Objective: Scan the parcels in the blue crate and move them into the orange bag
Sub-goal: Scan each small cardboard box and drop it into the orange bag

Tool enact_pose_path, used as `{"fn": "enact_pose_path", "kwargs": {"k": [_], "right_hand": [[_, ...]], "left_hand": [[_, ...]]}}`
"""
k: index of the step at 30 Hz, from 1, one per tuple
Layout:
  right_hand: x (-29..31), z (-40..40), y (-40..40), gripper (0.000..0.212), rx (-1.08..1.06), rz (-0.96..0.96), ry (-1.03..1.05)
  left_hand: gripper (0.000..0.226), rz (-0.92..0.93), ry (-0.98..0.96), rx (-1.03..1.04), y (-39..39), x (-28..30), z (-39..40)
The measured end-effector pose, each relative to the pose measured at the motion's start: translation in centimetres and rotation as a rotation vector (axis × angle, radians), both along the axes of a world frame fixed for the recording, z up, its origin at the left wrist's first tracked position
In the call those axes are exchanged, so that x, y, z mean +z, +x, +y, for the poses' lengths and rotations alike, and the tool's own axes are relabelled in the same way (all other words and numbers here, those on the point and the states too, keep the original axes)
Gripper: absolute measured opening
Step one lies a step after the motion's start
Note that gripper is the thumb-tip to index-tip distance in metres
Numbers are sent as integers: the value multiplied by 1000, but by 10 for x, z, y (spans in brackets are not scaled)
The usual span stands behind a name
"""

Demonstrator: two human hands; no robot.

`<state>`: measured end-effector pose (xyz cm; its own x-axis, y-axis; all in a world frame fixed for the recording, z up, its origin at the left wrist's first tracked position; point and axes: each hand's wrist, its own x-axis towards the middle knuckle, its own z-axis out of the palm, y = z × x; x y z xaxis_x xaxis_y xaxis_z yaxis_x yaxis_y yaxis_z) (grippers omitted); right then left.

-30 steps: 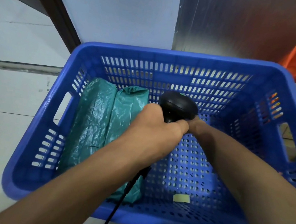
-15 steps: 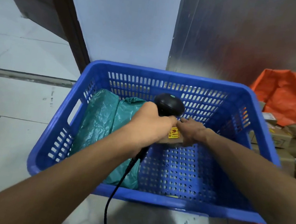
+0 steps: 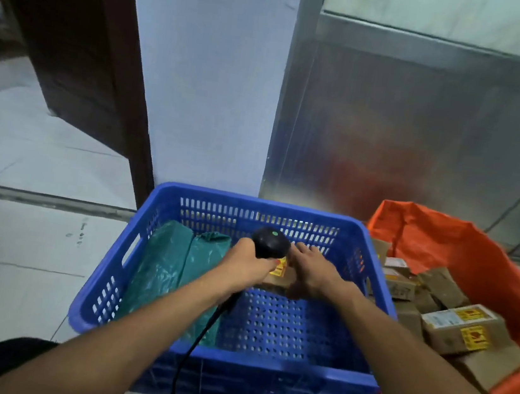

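Observation:
The blue crate (image 3: 371, 271) stands on the floor in front of me. My left hand (image 3: 244, 269) grips a black corded barcode scanner (image 3: 270, 243), whose green light is lit. My right hand (image 3: 313, 271) holds a small brown cardboard parcel (image 3: 279, 277) with a yellow sticker just under the scanner head, above the crate's floor. A green plastic-wrapped parcel (image 3: 170, 267) lies along the crate's left side. The orange bag (image 3: 475, 258) stands open to the right of the crate.
Several brown cardboard parcels (image 3: 462, 329) with yellow and white labels fill the orange bag. A white pillar (image 3: 206, 90) and a metal wall panel (image 3: 425, 136) rise behind the crate. A dark door (image 3: 74, 40) stands at the left. The scanner's cable (image 3: 192, 346) hangs over the crate's front.
My view has pulled back and up, showing more of the orange bag. My right hand has lifted the small brown parcel under the scanner, and the scanner's green light now shows.

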<state>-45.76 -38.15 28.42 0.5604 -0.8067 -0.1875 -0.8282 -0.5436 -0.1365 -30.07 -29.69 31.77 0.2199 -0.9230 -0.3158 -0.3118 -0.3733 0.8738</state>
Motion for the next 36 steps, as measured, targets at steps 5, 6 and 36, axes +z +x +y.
{"fn": "enact_pose_path", "kwargs": {"k": [5, 6, 36], "right_hand": [[34, 29, -3, 53, -98, -214, -32], [39, 36, -3, 54, -104, -245, -41], [68, 76, -29, 39, -1332, -1592, 1127]], "left_hand": [[13, -44, -90, -7, 3, 27, 16], [12, -47, -97, -2, 5, 31, 20], [14, 170, -293, 41, 18, 62, 110]]}}
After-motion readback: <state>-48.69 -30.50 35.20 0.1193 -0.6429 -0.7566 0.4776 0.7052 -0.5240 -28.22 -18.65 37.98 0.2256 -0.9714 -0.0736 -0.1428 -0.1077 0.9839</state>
